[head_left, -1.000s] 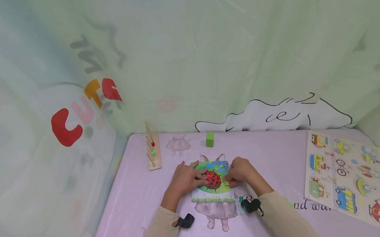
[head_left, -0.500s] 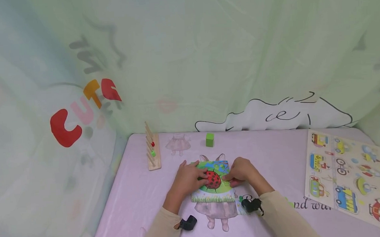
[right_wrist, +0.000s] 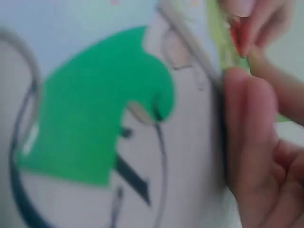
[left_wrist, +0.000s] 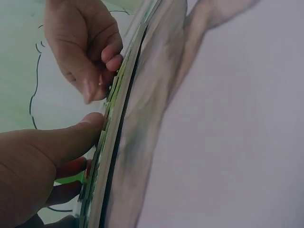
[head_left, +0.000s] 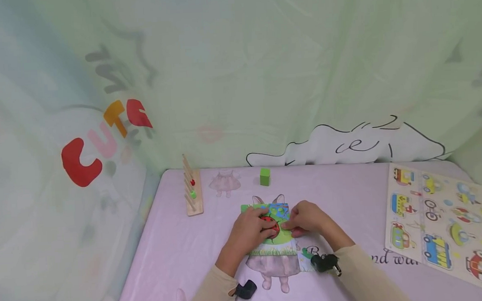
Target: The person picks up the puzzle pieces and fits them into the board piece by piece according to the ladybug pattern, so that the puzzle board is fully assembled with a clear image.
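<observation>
A square ladybug jigsaw puzzle [head_left: 272,248] lies at the middle of the table. My left hand [head_left: 249,231] rests on its left half, extended fingers over the red ladybug, which they partly cover. At the puzzle's right edge, my right hand [head_left: 308,217] has its thumb and curled fingers on the border, on a green part of the picture. The left wrist view shows the puzzle edge-on, with the left thumb [left_wrist: 78,135] lying along its face and the right hand [left_wrist: 83,47] just beyond. In the right wrist view, right fingers [right_wrist: 249,109] sit along the edge.
A wooden peg rack [head_left: 194,202] with red and green beads stands at the back left. Behind the puzzle is a green block [head_left: 265,177]. A vehicle picture board [head_left: 442,227] lies at the right. A flat pale piece [head_left: 305,264] lies beside the puzzle's lower right corner.
My left hand has slid right across the puzzle, covering more of the ladybug. My right hand stays at the right edge; a small green part there that stood out earlier now lies level.
</observation>
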`<state>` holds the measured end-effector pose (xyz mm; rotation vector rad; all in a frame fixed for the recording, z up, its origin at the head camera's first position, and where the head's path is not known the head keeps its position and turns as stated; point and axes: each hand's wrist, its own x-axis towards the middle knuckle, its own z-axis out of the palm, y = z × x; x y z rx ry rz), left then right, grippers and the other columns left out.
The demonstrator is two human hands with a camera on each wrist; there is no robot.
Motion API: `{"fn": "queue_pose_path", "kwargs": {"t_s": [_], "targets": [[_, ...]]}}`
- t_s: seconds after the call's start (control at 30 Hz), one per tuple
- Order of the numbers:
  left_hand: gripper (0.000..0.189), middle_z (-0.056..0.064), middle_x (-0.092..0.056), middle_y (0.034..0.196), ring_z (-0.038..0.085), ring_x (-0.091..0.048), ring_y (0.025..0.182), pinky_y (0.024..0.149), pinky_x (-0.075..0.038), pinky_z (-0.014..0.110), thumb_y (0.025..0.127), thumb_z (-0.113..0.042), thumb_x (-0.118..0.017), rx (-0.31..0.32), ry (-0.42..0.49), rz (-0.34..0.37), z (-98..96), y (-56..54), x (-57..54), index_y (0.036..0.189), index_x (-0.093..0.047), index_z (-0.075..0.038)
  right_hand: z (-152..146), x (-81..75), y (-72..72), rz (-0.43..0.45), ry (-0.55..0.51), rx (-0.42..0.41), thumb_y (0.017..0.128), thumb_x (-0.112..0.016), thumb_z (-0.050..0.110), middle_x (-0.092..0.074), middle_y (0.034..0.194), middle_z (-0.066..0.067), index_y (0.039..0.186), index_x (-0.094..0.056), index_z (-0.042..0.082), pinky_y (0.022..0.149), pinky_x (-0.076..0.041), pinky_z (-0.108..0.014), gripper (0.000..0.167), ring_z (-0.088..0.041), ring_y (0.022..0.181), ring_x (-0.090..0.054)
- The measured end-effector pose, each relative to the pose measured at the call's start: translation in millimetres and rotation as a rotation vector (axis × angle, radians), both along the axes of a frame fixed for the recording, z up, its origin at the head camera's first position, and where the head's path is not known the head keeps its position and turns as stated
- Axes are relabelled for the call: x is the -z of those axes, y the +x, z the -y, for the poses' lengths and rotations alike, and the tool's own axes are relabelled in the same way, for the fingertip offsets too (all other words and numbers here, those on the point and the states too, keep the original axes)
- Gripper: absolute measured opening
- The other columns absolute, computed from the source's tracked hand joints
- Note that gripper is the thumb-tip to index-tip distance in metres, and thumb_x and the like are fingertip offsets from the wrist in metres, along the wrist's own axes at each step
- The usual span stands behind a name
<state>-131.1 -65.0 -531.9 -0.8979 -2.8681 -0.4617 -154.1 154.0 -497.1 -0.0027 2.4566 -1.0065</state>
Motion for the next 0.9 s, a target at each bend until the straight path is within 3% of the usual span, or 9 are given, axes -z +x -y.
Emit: {"fn": "queue_pose_path", "kwargs": {"t_s": [0.23, 0.47, 0.6, 0.77, 0.9], "targets": [[0.027, -0.006, -0.069, 0.133, 0.016, -0.060, 0.106, 0.088, -0.053, 0.031, 0.087, -0.053, -0.074, -0.046, -0.007, 0.008, -2.1, -0.9, 1.5, 0.107, -0.081, -0.036, -9.5, -0.6, -3.3, -0.167, -0.054, -0.179, 0.078, -0.087, 0.013, -0.064, 0.072, 0.001, 0.095, -0.075, 0.009, 0.060, -0.047, -0.029, 0.021, -0.012, 0.060, -0.058], [0.027, -0.006, -0.068, 0.135, 0.015, -0.060, 0.106, 0.087, -0.052, 0.031, 0.090, -0.053, -0.073, -0.017, -0.010, 0.019, 2.2, -1.2, 0.2, 0.110, -0.080, -0.036, -6.0, 6.6, -7.5, -0.202, 0.007, -0.164, 0.073, -0.091, 0.015, -0.071, 0.067, 0.006, 0.081, -0.083, 0.016, 0.056, -0.045, -0.024, 0.011, -0.008, 0.059, -0.057], [0.032, -0.005, -0.063, 0.142, 0.018, -0.058, 0.110, 0.089, -0.052, 0.034, 0.096, -0.051, -0.066, 0.030, -0.031, 0.052, 9.8, -2.9, 2.5, 0.123, -0.074, -0.037, -3.3, 4.0, -9.2, -0.209, 0.045, -0.201, 0.073, -0.092, 0.017, -0.073, 0.065, 0.008, 0.078, -0.084, 0.017, 0.058, -0.045, -0.025, 0.010, -0.008, 0.059, -0.057], [0.038, -0.005, -0.061, 0.144, 0.020, -0.058, 0.112, 0.090, -0.051, 0.035, 0.100, -0.049, -0.059, 0.045, -0.081, 0.037, 12.4, -3.6, 2.0, 0.136, -0.066, -0.038, -6.2, 4.0, -9.6, -0.166, 0.011, -0.203, 0.074, -0.091, 0.020, -0.072, 0.061, 0.007, 0.083, -0.085, 0.018, 0.056, -0.047, -0.025, 0.011, -0.007, 0.054, -0.061], [0.035, -0.006, -0.063, 0.140, 0.019, -0.058, 0.108, 0.086, -0.051, 0.034, 0.099, -0.049, -0.061, 0.027, -0.106, 0.001, 6.5, -2.4, -0.7, 0.132, -0.068, -0.039, -14.0, 7.9, -12.3, -0.137, -0.055, -0.198, 0.075, -0.091, 0.023, -0.072, 0.062, 0.005, 0.090, -0.085, 0.017, 0.056, -0.047, -0.023, 0.017, -0.007, 0.054, -0.060]]}}
